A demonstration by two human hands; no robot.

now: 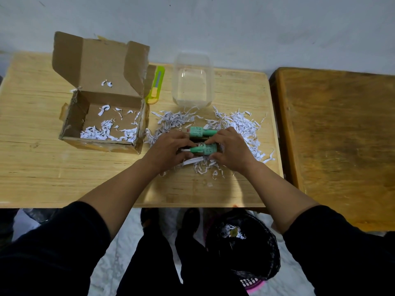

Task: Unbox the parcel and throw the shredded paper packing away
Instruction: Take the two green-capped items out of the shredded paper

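An open cardboard box (74, 120) stands on the left of the light wooden table (42, 167), its flaps up and some white shredded paper (106, 131) on its floor. More shredded paper (241, 124) lies loose on the table to the right of the box. In that pile, two green bottles rest in a small brown holder. My left hand (171, 148) and my right hand (230, 148) grip the near green bottle (203, 148) from either end. The far green bottle (199, 131) lies just behind it, untouched.
A green and yellow utility knife (155, 86) lies behind the box. A clear plastic container (192, 60) stands at the back. A bin lined with a black bag (252, 253), holding a little shredded paper, sits on the floor below the table's front edge. A darker table (342, 135) adjoins on the right.
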